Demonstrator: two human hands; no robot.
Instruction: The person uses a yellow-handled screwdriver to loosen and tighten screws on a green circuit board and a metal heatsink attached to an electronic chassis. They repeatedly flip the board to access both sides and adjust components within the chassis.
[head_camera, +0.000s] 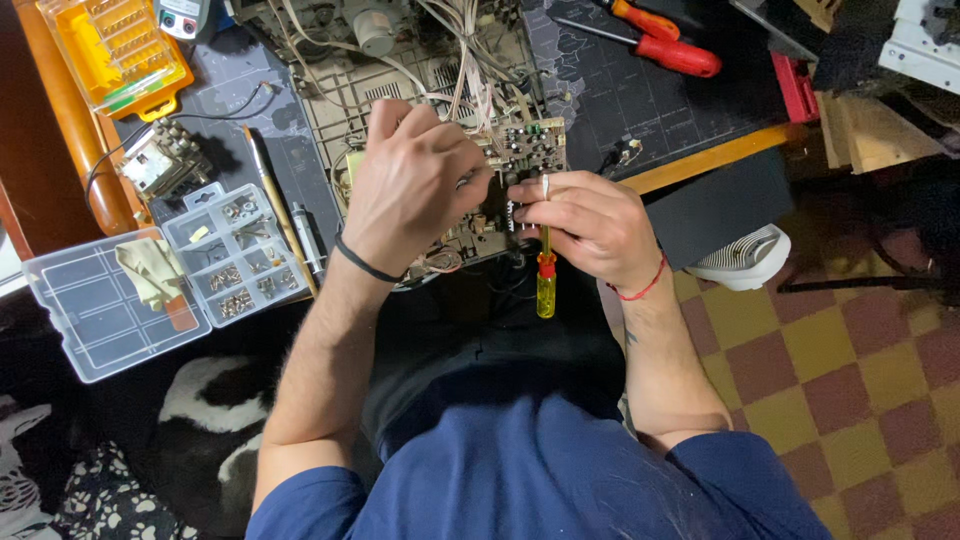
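Head view, looking down at the bench.

Dark cutting mat (640, 90) covers the top centre of the bench, with the wooden bench edge (715, 158) running along its 4 o'clock side. On the mat sits an opened device chassis (350, 100) with a bundle of pale wires (465, 50) rising toward 12 o'clock.

Clear parts organiser (160, 280) lies open at 9 o'clock of the hands, lid flat to the left, small metal fasteners in the compartments. Orange bit case (115, 50) sits at 10 o'clock, top left corner. Two red-handled screwdrivers (665, 45) lie on the mat at 1 o'clock, well apart from the hands.

Left hand (410, 185), black band on the wrist, fingers curled shut over the left part of the circuit board (525, 145). The board is held up at centre frame; its exposed component side shows at 2 o'clock of the left hand, between both hands.

Right hand (590, 225), red cord on the wrist, fingers closed around the shaft of a yellow-handled screwdriver (545, 285). Handle hangs toward 6 o'clock below the fist; the shaft points to 12 o'clock toward the board's lower edge. Tip contact with the board: cannot tell, hidden by fingers. Right fingertips touch the board at its 6 o'clock edge.
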